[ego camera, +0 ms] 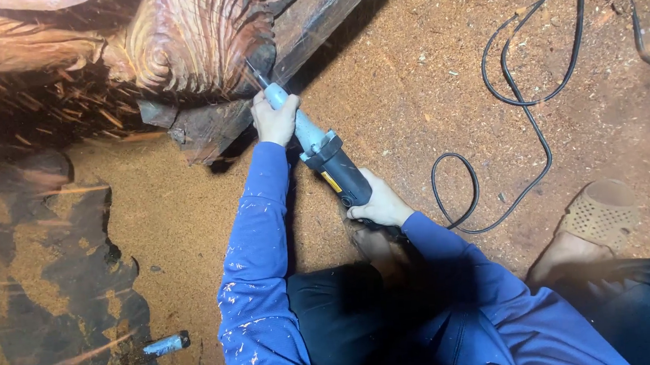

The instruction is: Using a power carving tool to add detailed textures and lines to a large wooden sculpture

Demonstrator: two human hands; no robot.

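Head view: left hand point(274, 119) clamped around the nose of the die grinder point(323, 154), right hand point(379, 203) gripping its rear body. Bit meets the carved wood point(196, 40) at upper centre. Risks: bit may snag and kick; power cord point(519, 103) loops near the sandalled foot point(591, 226); chips flying.

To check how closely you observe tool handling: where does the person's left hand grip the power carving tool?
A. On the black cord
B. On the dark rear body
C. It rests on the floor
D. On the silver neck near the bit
D: the left hand wraps the silver neck of the power carving tool close to the carved wood, while the right hand holds the dark rear body.
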